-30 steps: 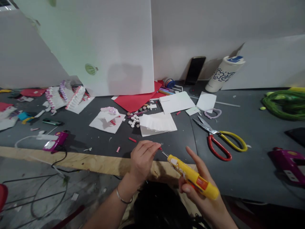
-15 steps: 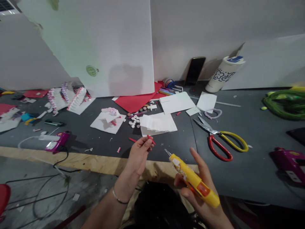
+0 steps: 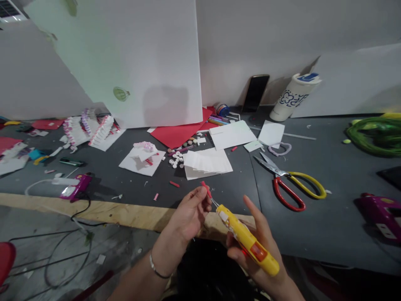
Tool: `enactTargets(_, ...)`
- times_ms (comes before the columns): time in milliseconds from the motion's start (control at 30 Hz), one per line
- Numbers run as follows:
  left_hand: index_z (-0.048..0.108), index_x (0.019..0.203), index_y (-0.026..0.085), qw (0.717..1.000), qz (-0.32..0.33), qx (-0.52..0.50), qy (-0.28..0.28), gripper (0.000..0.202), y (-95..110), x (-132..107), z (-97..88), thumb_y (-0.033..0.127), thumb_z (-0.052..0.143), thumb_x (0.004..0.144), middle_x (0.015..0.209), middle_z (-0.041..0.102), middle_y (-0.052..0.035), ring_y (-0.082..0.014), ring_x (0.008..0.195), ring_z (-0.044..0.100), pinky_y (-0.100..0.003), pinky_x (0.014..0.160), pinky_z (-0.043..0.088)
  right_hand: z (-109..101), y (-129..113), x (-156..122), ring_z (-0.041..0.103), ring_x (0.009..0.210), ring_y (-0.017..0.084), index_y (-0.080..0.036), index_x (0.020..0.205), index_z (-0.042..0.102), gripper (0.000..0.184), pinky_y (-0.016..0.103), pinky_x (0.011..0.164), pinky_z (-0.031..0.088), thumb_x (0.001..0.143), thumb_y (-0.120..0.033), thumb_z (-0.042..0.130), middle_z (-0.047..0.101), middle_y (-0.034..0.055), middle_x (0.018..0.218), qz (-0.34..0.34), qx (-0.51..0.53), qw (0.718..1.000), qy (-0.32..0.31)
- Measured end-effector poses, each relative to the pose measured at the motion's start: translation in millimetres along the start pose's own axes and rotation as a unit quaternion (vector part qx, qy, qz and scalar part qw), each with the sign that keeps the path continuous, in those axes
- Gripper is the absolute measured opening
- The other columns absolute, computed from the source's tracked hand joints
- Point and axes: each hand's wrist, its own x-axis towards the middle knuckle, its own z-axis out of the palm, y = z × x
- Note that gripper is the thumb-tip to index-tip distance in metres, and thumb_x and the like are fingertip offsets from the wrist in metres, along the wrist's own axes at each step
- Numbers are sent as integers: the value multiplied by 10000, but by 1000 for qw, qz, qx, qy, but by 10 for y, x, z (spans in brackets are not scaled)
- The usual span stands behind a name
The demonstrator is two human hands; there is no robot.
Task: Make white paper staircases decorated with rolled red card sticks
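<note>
Left hand [image 3: 191, 215] pinching red stick [image 3: 206, 189] | right hand [image 3: 265, 240] gripping yellow tool [image 3: 246, 236], metal prongs [image 3: 214, 203] at stick's near end, contact unclear | step: apparently working that end; calls for steady alignment | beyond left hand: red piece [image 3: 174, 184], then paper stack [image 3: 208, 162] | beyond right: scissors [image 3: 280, 172], likeliest obstacle
</note>
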Motion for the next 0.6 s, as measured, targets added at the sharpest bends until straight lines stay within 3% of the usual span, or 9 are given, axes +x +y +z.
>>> enactTargets(333, 657, 681, 142, 1000, -12, -12, 15, 299, -8, 0, 3, 285, 898, 578, 624, 623, 17, -60, 540, 529, -157, 513, 448, 13, 26, -22, 595, 502, 138, -303, 1509, 194, 894, 240, 489, 536, 802, -430, 727, 634, -43, 673, 3, 21, 1000, 17)
enactTargets(500, 673, 678, 143, 999, -11, -24, 33, 335, -5, -1, 15, 273, 929, 506, 636, 632, 21, -60, 555, 538, -153, 510, 439, 5, 38, -17, 592, 513, 135, -316, 1509, 189, 923, 234, 490, 525, 783, -428, 748, 635, -43, 687, 10, 6, 1000, 6)
enactTargets(600, 675, 687, 150, 999, -12, -23, 38, 298, -3, -6, 16, 269, 912, 551, 663, 638, 18, -67, 576, 550, -164, 522, 446, 3, 48, -22, 585, 502, 136, -289, 1514, 187, 924, 235, 478, 516, 788, -437, 740, 633, -38, 683, 4, 2, 1000, 6)
